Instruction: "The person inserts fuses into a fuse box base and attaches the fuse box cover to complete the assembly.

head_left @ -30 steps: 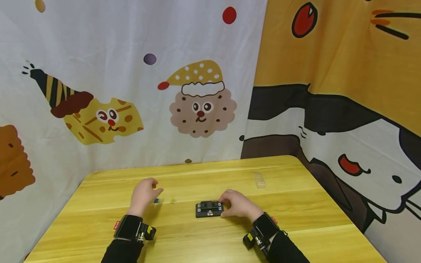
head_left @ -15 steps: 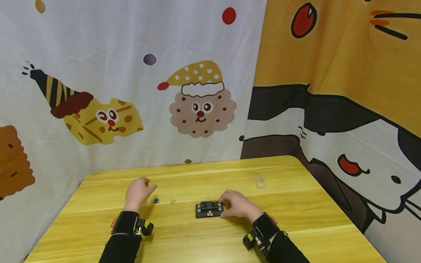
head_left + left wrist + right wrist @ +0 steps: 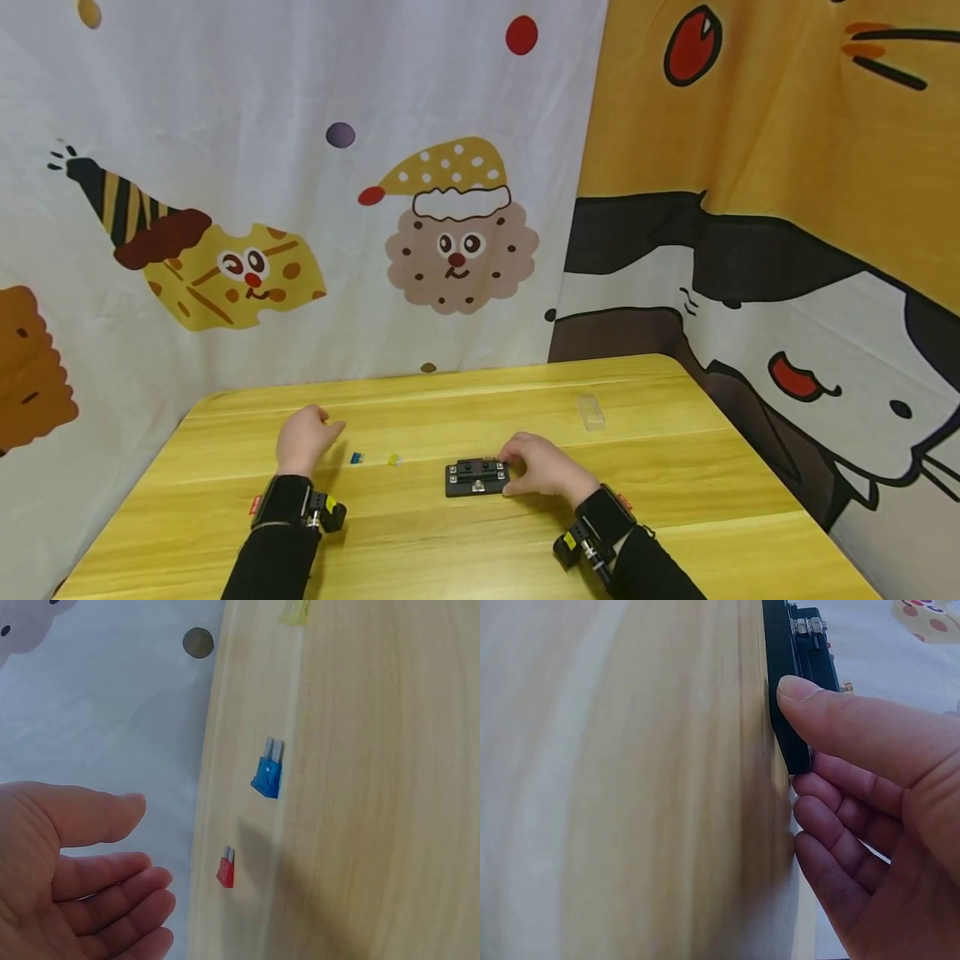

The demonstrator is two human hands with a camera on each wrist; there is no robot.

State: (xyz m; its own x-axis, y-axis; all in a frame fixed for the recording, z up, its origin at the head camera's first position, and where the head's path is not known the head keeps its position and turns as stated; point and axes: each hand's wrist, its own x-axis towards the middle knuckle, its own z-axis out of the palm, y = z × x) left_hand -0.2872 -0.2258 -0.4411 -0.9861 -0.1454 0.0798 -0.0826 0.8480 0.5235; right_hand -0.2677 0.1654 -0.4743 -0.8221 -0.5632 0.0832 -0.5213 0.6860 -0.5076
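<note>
My left hand (image 3: 306,442) hovers over the table's left side with nothing in its fingers. In the left wrist view a red blade fuse (image 3: 226,871) lies nearest that hand, apart from its fingertips. A blue blade fuse (image 3: 267,778) lies beyond it, prongs pointing away, and a yellow fuse (image 3: 296,610) is cut off by the top edge. The head view shows the blue and yellow ones between my hands; the red one cannot be made out there. My right hand (image 3: 547,467) grips the right end of a black terminal block (image 3: 476,477) with metal screws, which rests flat on the table.
A small clear plastic box (image 3: 591,412) stands behind my right hand. The wooden table (image 3: 450,550) has its back edge against a printed curtain (image 3: 450,83).
My left hand has drawn away to the left from the blue fuse, bringing that fuse into full view. The right hand and the black block have stayed in place.
</note>
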